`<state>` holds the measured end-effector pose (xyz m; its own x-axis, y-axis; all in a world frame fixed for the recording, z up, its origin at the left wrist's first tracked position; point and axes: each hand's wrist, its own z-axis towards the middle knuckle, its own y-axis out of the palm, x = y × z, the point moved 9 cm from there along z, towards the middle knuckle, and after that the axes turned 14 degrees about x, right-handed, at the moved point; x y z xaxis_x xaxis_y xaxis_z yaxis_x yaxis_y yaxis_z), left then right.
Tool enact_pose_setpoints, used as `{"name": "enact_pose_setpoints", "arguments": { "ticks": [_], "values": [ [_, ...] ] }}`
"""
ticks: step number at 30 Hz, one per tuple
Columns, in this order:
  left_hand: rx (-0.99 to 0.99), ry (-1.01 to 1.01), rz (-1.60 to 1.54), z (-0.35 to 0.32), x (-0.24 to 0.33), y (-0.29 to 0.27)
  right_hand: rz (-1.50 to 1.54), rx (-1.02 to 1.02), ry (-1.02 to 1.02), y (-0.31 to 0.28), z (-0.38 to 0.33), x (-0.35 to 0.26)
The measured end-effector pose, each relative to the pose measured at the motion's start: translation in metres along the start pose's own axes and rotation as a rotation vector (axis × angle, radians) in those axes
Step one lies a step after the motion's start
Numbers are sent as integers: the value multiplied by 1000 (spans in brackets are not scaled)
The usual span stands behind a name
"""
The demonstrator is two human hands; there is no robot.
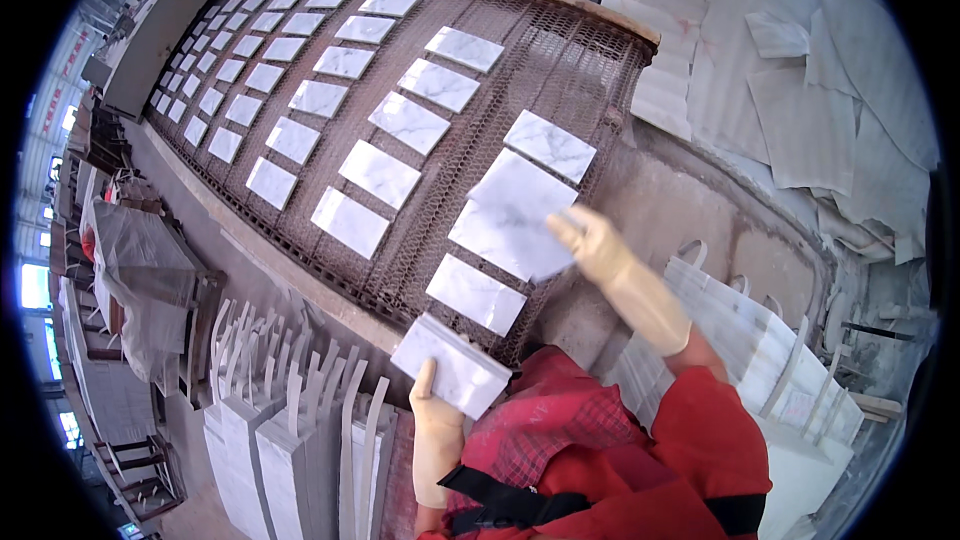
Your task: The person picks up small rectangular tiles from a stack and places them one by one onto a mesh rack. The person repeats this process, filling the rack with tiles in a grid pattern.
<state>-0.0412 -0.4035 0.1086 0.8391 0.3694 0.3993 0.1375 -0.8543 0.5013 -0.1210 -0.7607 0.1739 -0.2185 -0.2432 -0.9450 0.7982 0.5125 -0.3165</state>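
Observation:
My left hand (438, 425), in a pale rubber glove, holds a small stack of white, grey-veined marble tiles (455, 360) at the belt's near edge, thumb on top. My right hand (605, 250), also gloved, reaches over the belt's near right end. Its fingers are closed at the edge of a marble tile (535, 230), which is smeared by motion and overlaps its neighbours. In the same nearest row, one tile (550, 145) lies beyond it and another tile (475, 294) lies closer to me.
Rows of matching tiles stretch away along the brown mesh conveyor belt (540, 70), which has a raised side rail (290, 265). Bundled slabs with pale straps (300, 470) stand at the left. White slabs (745, 360) stand to the right, with large sheets (740, 50) beyond.

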Motion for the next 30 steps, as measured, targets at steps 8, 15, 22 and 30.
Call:
{"name": "enact_pose_setpoints", "arguments": {
  "ticks": [8, 15, 22, 30],
  "values": [
    [158, 76, -19, -20, 8, -44, -149, -101, 183, -68, 205, 49],
    [312, 227, 111, -21, 24, -63, -155, -194, 212, -56, 254, 90],
    [300, 245, 110, -13, 37, -60, -164, -122, 161, -69, 278, 116],
    [461, 232, 67, -27, 26, -67, -343, 85, 34, -100, 324, 112]
  ]
}}
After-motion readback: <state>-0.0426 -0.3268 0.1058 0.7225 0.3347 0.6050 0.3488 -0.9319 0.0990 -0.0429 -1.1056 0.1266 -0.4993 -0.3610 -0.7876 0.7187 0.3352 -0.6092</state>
